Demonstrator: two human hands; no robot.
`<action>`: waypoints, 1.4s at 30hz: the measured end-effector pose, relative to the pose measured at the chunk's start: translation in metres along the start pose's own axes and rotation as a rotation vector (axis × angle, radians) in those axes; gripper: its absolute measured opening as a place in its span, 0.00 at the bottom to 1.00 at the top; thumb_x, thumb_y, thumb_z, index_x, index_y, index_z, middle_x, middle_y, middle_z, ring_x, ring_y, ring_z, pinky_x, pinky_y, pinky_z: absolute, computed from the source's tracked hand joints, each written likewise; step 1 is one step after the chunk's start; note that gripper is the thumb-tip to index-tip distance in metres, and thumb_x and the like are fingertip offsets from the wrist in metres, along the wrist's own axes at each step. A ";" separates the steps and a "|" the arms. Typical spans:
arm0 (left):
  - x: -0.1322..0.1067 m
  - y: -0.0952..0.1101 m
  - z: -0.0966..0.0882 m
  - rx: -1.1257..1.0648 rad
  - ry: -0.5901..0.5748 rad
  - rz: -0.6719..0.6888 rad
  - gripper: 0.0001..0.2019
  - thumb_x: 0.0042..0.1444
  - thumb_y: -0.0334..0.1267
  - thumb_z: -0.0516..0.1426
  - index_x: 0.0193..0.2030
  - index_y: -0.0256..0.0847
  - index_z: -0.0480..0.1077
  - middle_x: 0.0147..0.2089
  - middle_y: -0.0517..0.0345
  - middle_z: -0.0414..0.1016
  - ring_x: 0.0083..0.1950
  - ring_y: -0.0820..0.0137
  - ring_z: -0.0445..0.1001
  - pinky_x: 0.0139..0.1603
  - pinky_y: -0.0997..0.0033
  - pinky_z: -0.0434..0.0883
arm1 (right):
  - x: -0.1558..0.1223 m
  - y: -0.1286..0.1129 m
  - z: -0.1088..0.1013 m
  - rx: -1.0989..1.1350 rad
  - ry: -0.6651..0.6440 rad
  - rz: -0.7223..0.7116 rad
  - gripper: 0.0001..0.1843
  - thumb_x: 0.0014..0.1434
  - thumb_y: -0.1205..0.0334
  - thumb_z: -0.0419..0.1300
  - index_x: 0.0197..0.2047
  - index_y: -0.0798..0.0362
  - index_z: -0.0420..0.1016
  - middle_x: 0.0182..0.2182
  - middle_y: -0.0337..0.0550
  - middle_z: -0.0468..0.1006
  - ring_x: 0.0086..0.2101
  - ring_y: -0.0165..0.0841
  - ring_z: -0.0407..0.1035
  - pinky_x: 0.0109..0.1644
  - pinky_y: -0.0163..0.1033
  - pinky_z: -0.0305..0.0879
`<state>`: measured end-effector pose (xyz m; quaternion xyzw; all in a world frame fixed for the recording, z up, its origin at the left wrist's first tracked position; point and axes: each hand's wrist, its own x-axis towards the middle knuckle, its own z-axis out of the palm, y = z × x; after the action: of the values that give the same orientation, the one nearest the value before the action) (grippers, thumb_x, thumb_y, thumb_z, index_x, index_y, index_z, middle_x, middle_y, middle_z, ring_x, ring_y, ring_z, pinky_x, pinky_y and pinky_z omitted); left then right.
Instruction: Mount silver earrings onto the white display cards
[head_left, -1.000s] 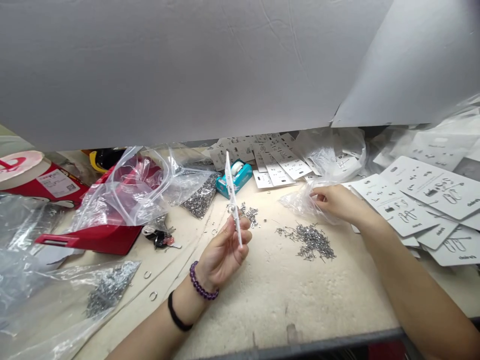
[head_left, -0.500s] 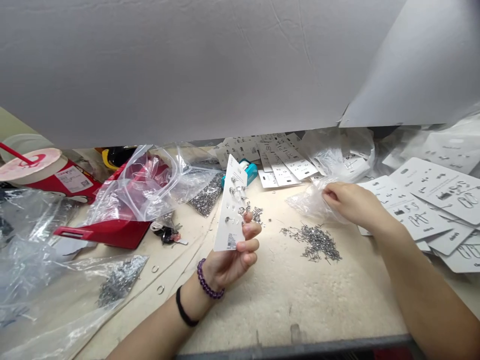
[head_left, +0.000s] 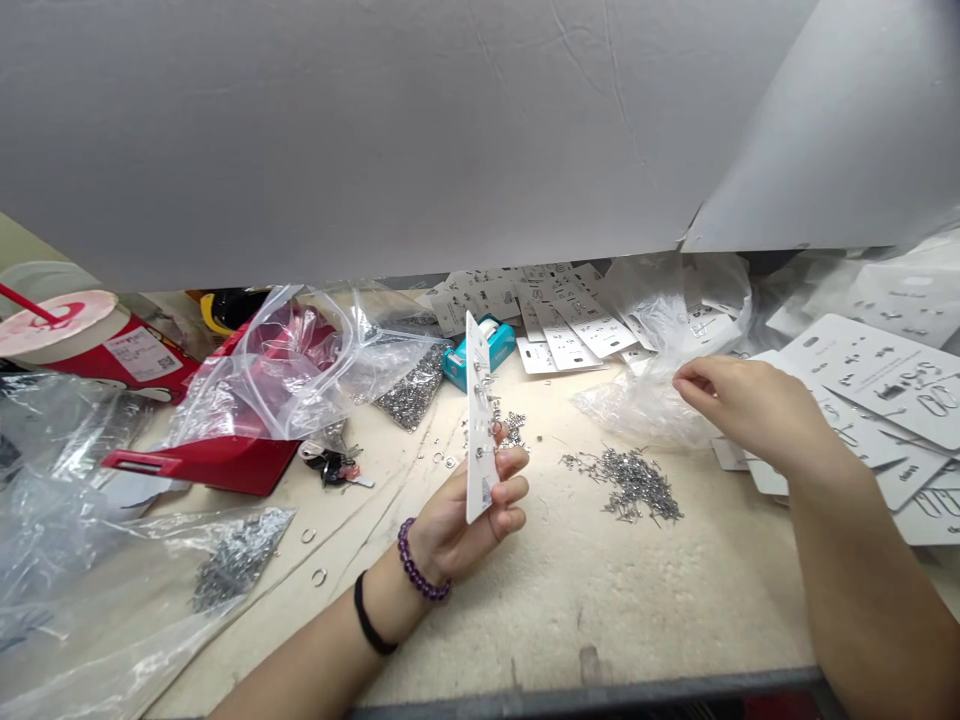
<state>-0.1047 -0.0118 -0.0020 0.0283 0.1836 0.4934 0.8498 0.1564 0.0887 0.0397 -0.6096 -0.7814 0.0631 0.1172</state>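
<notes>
My left hand (head_left: 480, 515) grips a white earring card (head_left: 478, 430), held upright and turned nearly edge-on, with small metal earrings on its face. To the right, my right hand (head_left: 724, 400) is closed in a pinch above the right side of a clear plastic bag (head_left: 630, 405). Whatever is between those fingertips, if anything, is too small to make out. A pile of small metal earring pieces (head_left: 637, 485) lies on the table between my hands. Behind the card is a smaller heap of tiny metal bits (head_left: 514, 430), partly hidden by my left hand.
A teal tape dispenser (head_left: 495, 345) stands behind the card. Filled earring cards lie at the back (head_left: 574, 330) and in a stack (head_left: 885, 380) at right. At left are a red dustpan (head_left: 247, 465), plastic bags (head_left: 97, 560) and a red drink cup (head_left: 127, 350).
The card in my left hand has turned more edge-on and shifted slightly right. My right hand has moved a little right, away from the plastic bag's middle.
</notes>
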 end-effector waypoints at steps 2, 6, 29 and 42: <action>0.001 -0.002 0.001 0.024 0.018 0.007 0.13 0.44 0.29 0.62 0.37 0.43 0.65 0.28 0.66 0.57 0.22 0.83 0.60 0.20 0.84 0.64 | -0.006 -0.007 -0.004 0.037 0.044 -0.003 0.09 0.55 0.62 0.53 0.29 0.52 0.73 0.27 0.44 0.76 0.24 0.35 0.68 0.21 0.39 0.61; 0.001 -0.007 0.001 0.044 -0.012 0.004 0.09 0.48 0.30 0.59 0.35 0.42 0.64 0.28 0.66 0.56 0.22 0.82 0.60 0.22 0.83 0.63 | -0.027 -0.044 0.002 0.450 0.134 -0.289 0.06 0.57 0.65 0.53 0.33 0.53 0.71 0.27 0.43 0.75 0.29 0.31 0.69 0.30 0.38 0.69; -0.001 -0.018 -0.007 0.211 -0.054 0.043 0.10 0.47 0.32 0.61 0.33 0.40 0.62 0.26 0.65 0.62 0.22 0.81 0.62 0.26 0.80 0.64 | -0.057 -0.106 0.044 0.822 -0.003 -0.445 0.04 0.58 0.67 0.54 0.36 0.54 0.70 0.30 0.39 0.74 0.31 0.28 0.68 0.35 0.34 0.65; -0.001 -0.017 -0.004 0.214 -0.072 0.032 0.09 0.49 0.32 0.60 0.33 0.40 0.62 0.24 0.65 0.62 0.22 0.81 0.61 0.26 0.80 0.62 | -0.057 -0.107 0.047 0.848 0.054 -0.530 0.06 0.57 0.73 0.53 0.36 0.57 0.70 0.29 0.41 0.73 0.31 0.26 0.67 0.35 0.32 0.64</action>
<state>-0.0926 -0.0221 -0.0096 0.1395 0.2044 0.4832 0.8398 0.0574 0.0088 0.0143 -0.2903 -0.8115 0.3277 0.3870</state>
